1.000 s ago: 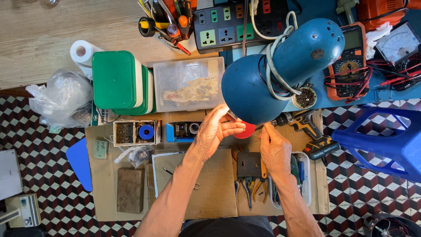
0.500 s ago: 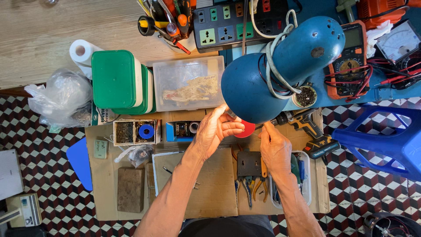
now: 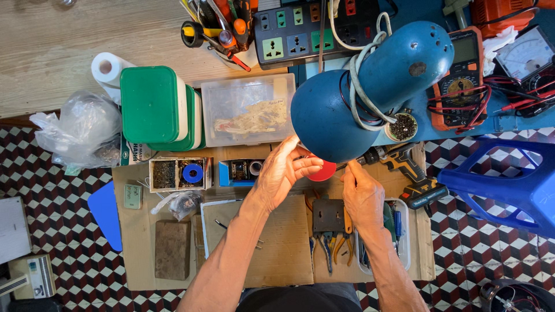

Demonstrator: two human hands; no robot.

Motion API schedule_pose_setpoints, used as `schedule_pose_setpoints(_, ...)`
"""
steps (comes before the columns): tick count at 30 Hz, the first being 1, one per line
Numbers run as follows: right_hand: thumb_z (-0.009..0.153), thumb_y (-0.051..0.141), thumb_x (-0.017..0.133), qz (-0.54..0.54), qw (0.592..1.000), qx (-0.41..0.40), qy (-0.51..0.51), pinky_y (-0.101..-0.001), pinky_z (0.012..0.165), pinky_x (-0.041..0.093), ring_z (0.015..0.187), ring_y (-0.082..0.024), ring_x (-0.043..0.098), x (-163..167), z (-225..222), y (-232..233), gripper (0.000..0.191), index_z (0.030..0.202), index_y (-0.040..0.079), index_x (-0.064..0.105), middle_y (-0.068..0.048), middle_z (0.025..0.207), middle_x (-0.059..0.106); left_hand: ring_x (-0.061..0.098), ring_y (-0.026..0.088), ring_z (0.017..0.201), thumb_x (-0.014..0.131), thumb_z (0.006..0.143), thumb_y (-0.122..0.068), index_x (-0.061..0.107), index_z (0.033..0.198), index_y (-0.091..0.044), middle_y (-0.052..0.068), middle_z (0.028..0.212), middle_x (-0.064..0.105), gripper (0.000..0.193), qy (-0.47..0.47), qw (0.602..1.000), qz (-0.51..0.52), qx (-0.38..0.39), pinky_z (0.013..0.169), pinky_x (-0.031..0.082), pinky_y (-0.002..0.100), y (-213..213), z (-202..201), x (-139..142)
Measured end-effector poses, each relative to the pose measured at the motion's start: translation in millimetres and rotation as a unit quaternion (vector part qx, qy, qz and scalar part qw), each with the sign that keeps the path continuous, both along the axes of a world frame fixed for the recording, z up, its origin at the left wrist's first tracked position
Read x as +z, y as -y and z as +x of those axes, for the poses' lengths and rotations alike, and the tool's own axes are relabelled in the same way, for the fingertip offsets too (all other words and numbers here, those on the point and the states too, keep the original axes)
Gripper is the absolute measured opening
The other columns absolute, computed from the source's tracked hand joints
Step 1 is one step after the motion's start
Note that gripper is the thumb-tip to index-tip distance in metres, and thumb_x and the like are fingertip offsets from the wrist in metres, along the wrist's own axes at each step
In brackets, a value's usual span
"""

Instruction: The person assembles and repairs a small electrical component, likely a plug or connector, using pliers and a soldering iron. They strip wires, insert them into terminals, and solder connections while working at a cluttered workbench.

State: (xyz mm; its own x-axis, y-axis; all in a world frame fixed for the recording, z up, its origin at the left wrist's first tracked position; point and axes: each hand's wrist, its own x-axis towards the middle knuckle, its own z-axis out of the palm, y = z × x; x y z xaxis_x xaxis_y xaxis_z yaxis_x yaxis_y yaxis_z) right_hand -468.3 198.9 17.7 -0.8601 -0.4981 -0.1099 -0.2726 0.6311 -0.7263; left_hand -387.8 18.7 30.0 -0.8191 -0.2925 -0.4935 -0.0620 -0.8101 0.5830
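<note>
A low table (image 3: pixel 144 231) covered in brown cardboard stands on a floor (image 3: pixel 52 190) of red, black and white checkered tiles, with a pale wooden board (image 3: pixel 58 46) and a blue work surface beyond it. Seen from above, the clutter counts out as follows: two green-lidded boxes (image 3: pixel 151 105) stacked side by side, one clear plastic tub (image 3: pixel 247 110), one roll of paper (image 3: pixel 107 68), one crumpled plastic bag (image 3: pixel 81 130), one power strip (image 3: pixel 300 26), one cup of screwdrivers (image 3: pixel 222 29), two meters (image 3: pixel 465 63), one cordless drill (image 3: pixel 404 170) and one blue plastic stool (image 3: pixel 509 185).

A blue lamp (image 3: pixel 370 92) with a cord looped round its neck hangs over the middle of the table. Just under its shade, both forearms reach up from the bottom edge. The left hand (image 3: pixel 283 173) is raised with palm turned inward and fingers curled, gripping a small red round object (image 3: pixel 325 171) at its near edge. The right hand (image 3: pixel 361 193) lies knuckles-up beside it, forefinger stretched toward the red object; the lamp shade hides the fingertip, so whether it is grasping anything cannot be told. Several pliers (image 3: pixel 335 245) lie on the cardboard below the hands.
</note>
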Motion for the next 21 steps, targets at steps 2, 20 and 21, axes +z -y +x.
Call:
schedule_pose_setpoints(2, 0.102, 0.014, 0.054, -0.004, 1.000, -0.001, -0.002, -0.0430, 0.070, 0.053, 0.076, -0.031, 0.072, -0.6, 0.3, -0.2, 0.025, 0.122, 0.009, 0.068, -0.014, 0.084, 0.072, 0.071, 0.021, 0.092, 0.053, 0.104, -0.040, 0.057, 0.127, -0.001, 0.016, 0.105, 0.064, 0.045, -0.001, 1.000, -0.001, 0.000, 0.084, 0.063, 0.032, -0.7, 0.3, 1.0)
schedule_pose_setpoints(20, 0.103, 0.014, 0.053, 0.002, 1.000, 0.001, 0.001, -0.0430, 0.070, 0.053, 0.077, -0.032, 0.072, -0.3, -0.3, -1.8, 0.027, 0.125, 0.011, 0.068, -0.014, 0.085, 0.072, 0.070, 0.021, 0.095, 0.053, 0.106, -0.035, 0.059, 0.127, -0.002, 0.013, 0.104, 0.064, 0.040, -0.015, 1.000, -0.003, -0.001, 0.088, 0.061, 0.034, -2.7, 0.8, 1.7)
schedule_pose_setpoints(21, 0.103, 0.014, 0.053, 0.003, 1.000, 0.001, 0.002, -0.0431, 0.070, 0.053, 0.076, -0.032, 0.072, -0.6, -0.4, -1.8, 0.027, 0.125, 0.011, 0.068, -0.014, 0.085, 0.073, 0.070, 0.021, 0.095, 0.053, 0.106, -0.035, 0.059, 0.128, -0.002, 0.013, 0.104, 0.064, 0.040, -0.014, 1.000, -0.001, -0.001, 0.088, 0.061, 0.034, -2.8, 1.2, 1.6)
